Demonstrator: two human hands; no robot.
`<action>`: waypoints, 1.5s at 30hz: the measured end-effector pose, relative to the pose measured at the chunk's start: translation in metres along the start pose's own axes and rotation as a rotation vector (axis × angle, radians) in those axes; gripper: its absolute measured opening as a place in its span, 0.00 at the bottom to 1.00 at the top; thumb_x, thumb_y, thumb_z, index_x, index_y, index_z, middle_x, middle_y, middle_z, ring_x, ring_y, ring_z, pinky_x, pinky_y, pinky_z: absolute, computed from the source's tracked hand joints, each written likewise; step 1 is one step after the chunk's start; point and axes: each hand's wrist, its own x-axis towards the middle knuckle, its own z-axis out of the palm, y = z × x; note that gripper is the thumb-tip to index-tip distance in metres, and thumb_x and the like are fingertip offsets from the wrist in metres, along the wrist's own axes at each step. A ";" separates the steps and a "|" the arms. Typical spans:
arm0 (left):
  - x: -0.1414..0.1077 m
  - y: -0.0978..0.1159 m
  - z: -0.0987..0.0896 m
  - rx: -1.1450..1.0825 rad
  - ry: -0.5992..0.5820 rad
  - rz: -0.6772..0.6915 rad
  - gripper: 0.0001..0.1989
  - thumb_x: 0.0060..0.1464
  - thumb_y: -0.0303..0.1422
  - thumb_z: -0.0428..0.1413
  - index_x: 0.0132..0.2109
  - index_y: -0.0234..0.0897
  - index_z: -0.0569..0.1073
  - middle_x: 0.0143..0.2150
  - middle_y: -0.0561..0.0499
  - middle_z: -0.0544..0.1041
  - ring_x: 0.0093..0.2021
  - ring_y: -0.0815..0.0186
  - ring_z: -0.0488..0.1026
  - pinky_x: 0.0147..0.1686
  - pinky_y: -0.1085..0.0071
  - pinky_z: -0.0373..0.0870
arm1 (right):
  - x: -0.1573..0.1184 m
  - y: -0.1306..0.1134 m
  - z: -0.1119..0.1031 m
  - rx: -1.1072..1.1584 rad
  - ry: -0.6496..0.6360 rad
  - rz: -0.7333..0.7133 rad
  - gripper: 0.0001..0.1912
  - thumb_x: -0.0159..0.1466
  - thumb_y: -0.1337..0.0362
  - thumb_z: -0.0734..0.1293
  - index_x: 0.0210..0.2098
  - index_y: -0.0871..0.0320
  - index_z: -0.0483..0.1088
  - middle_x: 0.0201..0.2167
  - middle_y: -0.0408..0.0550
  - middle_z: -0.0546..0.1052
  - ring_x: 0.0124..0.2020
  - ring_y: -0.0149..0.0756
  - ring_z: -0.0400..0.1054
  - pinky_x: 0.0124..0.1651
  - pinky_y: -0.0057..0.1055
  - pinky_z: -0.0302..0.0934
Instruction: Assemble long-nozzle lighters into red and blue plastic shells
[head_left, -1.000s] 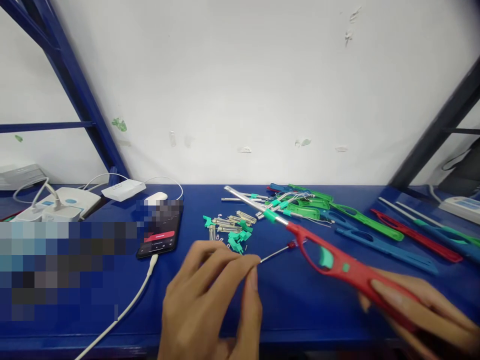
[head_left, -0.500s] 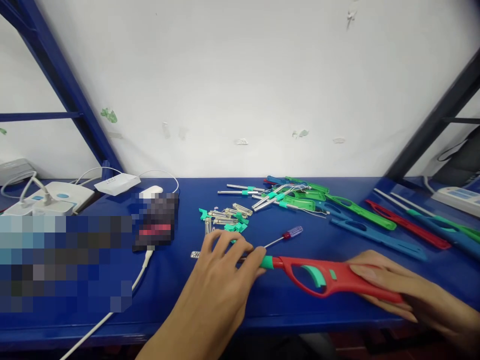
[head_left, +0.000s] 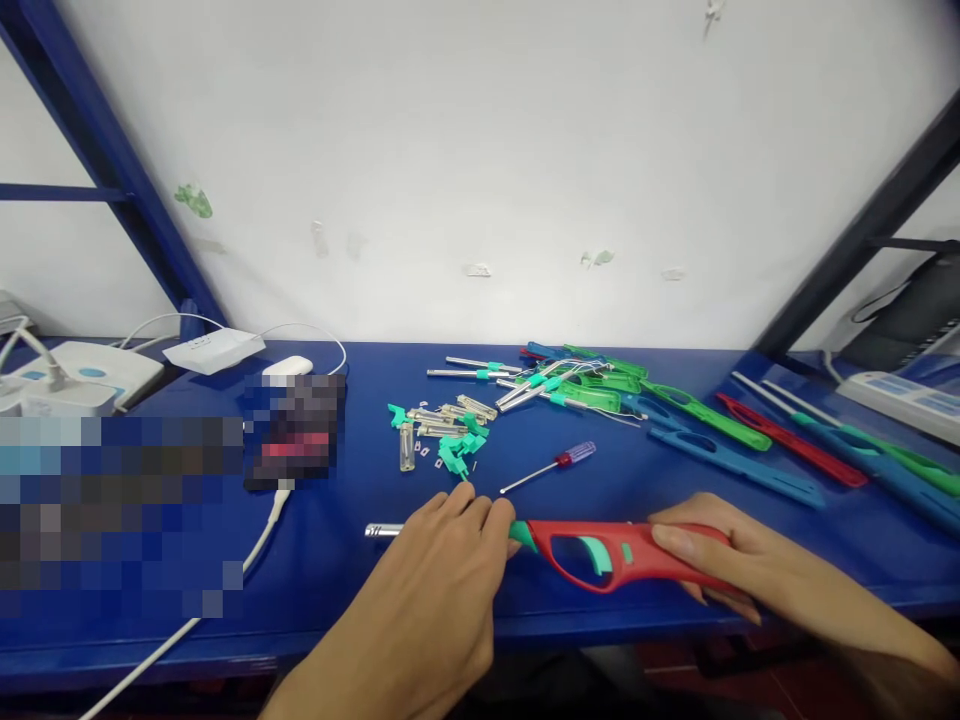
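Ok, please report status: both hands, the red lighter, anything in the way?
Left hand gripping metal tube; right hand gripping red handle. Red lighter roughly level. Screwdriver close beyond left hand, seemingly not blocking.

Left grip (head_left: 454, 580) showing as a bare hand, rounded knuckles (head_left: 461, 496) standing out, slender fingers (head_left: 496, 530) tapering, left forearm (head_left: 364, 665) showing bare and broad, right grip (head_left: 739, 555) showing as another bare hand, thumb (head_left: 679, 541) rounding at its tip, right forearm (head_left: 840, 610) showing slim and bare
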 end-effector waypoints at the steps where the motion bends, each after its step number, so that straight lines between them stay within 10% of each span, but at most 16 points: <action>1: 0.000 0.000 0.001 0.011 0.011 0.004 0.27 0.50 0.17 0.46 0.56 0.30 0.75 0.51 0.37 0.83 0.50 0.47 0.80 0.53 0.52 0.78 | 0.000 0.000 -0.001 -0.001 -0.016 0.009 0.31 0.62 0.32 0.68 0.24 0.54 0.77 0.17 0.42 0.70 0.19 0.34 0.61 0.22 0.30 0.59; 13: 0.002 -0.006 0.014 -0.155 0.001 -0.080 0.27 0.63 0.15 0.42 0.62 0.35 0.71 0.52 0.39 0.75 0.46 0.56 0.79 0.41 0.64 0.79 | 0.012 -0.006 -0.001 0.052 -0.261 0.052 0.28 0.65 0.34 0.67 0.36 0.53 0.77 0.22 0.38 0.67 0.19 0.28 0.53 0.20 0.26 0.49; 19: 0.002 -0.008 0.019 -0.084 -0.022 -0.060 0.30 0.61 0.12 0.42 0.65 0.35 0.67 0.58 0.38 0.72 0.54 0.52 0.75 0.51 0.56 0.78 | 0.012 -0.002 0.006 -0.138 -0.011 -0.127 0.27 0.71 0.40 0.63 0.30 0.54 0.76 0.31 0.45 0.79 0.35 0.40 0.72 0.38 0.30 0.66; 33: 0.007 -0.016 0.023 -0.001 0.080 -0.043 0.17 0.70 0.18 0.46 0.54 0.36 0.76 0.47 0.44 0.76 0.45 0.57 0.75 0.45 0.60 0.77 | 0.007 0.010 -0.003 -0.383 -0.086 -0.224 0.24 0.72 0.45 0.66 0.64 0.43 0.76 0.55 0.48 0.84 0.49 0.51 0.79 0.51 0.42 0.73; 45: 0.004 -0.025 0.036 -0.122 0.137 -0.050 0.19 0.70 0.20 0.47 0.57 0.41 0.76 0.44 0.49 0.74 0.41 0.61 0.74 0.40 0.66 0.76 | 0.008 0.011 -0.001 -0.453 -0.135 -0.292 0.24 0.74 0.45 0.63 0.66 0.40 0.72 0.56 0.46 0.83 0.58 0.51 0.76 0.63 0.46 0.66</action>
